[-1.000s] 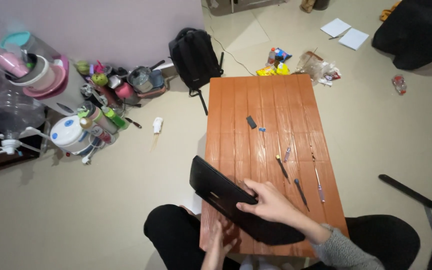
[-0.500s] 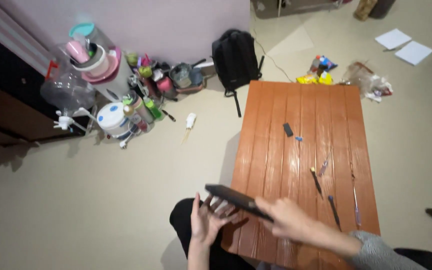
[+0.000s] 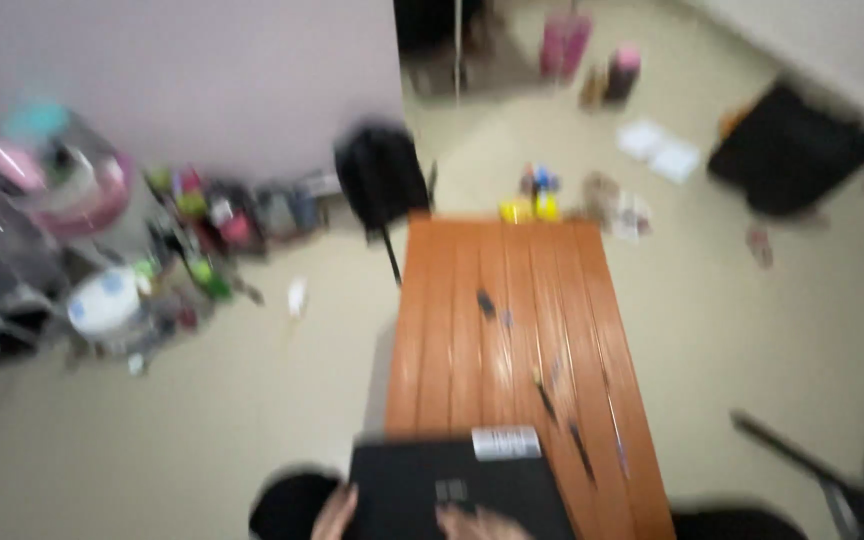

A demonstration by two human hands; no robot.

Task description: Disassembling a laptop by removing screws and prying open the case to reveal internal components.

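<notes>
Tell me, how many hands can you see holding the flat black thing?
2. The left hand is at the left edge of the flat black device, and the right hand rests on its top near the bottom of the picture. Blur and the frame edge hide the fingers.

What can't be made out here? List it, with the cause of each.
- Left hand, head view: partly cut off by the bottom edge, grip unclear.
- Right hand, head view: blurred, lying on the black flat device.
- Small tools on the wooden table: motion blur hides their kind.
- Clutter by the wall: smeared into colours.
- Pale label on the device: unreadable.
</notes>
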